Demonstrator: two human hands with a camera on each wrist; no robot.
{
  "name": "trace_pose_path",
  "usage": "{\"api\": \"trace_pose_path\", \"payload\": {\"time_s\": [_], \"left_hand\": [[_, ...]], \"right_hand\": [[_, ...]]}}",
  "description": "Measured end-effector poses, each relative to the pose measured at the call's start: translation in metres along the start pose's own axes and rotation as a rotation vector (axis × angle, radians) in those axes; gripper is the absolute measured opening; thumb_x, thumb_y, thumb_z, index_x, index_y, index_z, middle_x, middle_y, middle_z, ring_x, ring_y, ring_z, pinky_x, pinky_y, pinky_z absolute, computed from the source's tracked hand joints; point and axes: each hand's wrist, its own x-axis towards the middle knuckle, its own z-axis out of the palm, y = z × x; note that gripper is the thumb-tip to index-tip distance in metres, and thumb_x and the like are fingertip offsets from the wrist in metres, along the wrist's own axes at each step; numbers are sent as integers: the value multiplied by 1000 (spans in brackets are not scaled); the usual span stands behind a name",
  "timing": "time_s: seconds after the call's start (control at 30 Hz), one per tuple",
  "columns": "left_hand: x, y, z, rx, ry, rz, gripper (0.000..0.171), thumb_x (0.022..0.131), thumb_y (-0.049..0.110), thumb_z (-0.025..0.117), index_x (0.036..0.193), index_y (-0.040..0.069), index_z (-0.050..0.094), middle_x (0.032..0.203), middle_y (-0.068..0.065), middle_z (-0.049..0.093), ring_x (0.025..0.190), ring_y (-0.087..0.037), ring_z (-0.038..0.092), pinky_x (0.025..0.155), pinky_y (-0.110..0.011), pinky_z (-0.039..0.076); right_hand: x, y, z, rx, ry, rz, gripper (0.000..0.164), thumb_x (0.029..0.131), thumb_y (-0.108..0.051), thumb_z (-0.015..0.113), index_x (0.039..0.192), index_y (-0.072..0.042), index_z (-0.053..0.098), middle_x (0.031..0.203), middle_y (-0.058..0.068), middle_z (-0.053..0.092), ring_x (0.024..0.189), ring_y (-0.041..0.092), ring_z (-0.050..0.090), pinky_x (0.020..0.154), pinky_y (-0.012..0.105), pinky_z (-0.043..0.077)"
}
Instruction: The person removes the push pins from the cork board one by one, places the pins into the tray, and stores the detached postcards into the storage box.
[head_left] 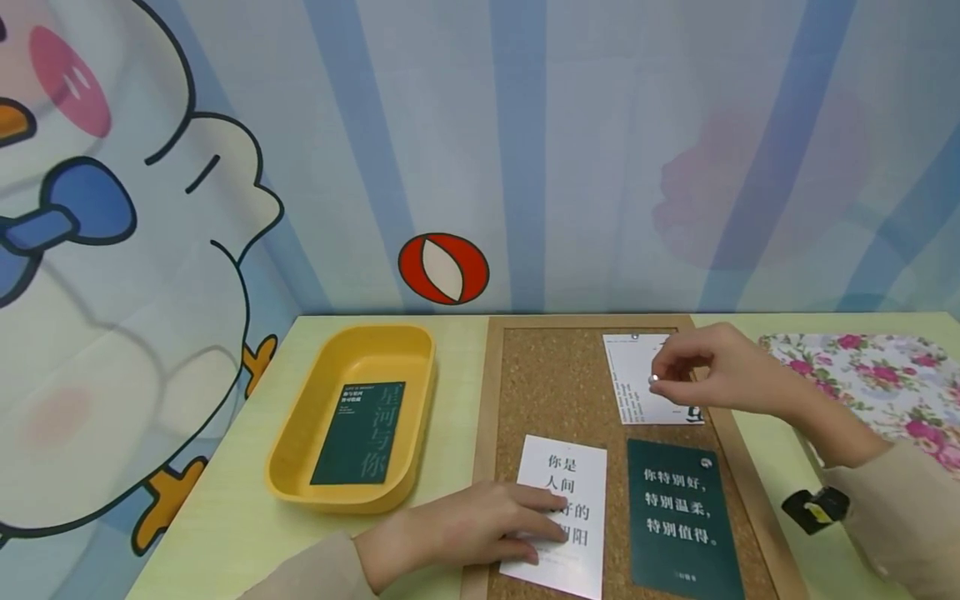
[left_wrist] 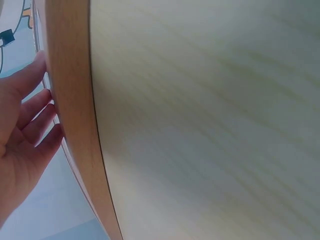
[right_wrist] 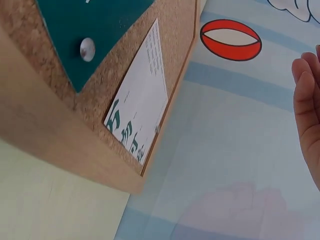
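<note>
My left hand (head_left: 487,527) rests its outstretched fingers on a white card (head_left: 564,479) with dark lettering, which lies on the lower left of a framed corkboard (head_left: 555,375). Between thumb and fingers, my right hand (head_left: 723,371) pinches a small silvery thumbtack (head_left: 653,379) above the board. Beneath that hand lies another white card (head_left: 630,362), with a tack at its top edge. A dark green card (head_left: 678,521) beside the left hand's card has a tack (right_wrist: 87,49) at one corner. In the left wrist view, the left fingers (left_wrist: 42,120) show past the board's wooden frame (left_wrist: 75,100).
Left of the board stands a yellow tray (head_left: 288,467) with a dark green card (head_left: 360,433) inside. A flower-patterned tray (head_left: 885,375) lies to the right, partly behind the right forearm. A printed curtain (head_left: 585,167) hangs behind the pale table (head_left: 225,517).
</note>
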Motion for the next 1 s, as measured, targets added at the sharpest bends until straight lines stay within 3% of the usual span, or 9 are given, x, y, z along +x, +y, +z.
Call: {"api": "trace_pose_path", "payload": {"time_s": [0.2,0.37,0.63,1.0], "left_hand": [[0,-1,0,-9,-11,-9,32,94,20,57,125,15,61,138,-1,48,127,-7,40,100,-17,32],[1,0,1,-19,-13,-13,32,94,20,56,125,15,60,138,-1,48,127,-7,40,100,-17,32],[0,0,2,-19,-14,-22,32,94,20,57,125,15,60,138,0,48,127,-6,40,100,-16,32],[-1,0,2,-11,-13,-30,32,94,21,56,126,16,60,138,0,47,128,-7,39,100,-17,33]], "right_hand": [[-13,1,-13,-5,26,9,31,75,9,69,84,-20,67,73,-9,60,59,6,53,53,21,45],[-25,2,-24,-32,41,72,29,76,9,69,85,-19,67,75,-8,62,62,7,54,56,22,46],[-49,8,-40,-78,76,247,22,81,4,67,86,-17,68,79,-5,63,63,10,55,54,24,46],[-85,28,-61,-123,156,574,6,87,-5,64,92,-3,66,79,-7,64,63,11,58,50,27,46]]}}
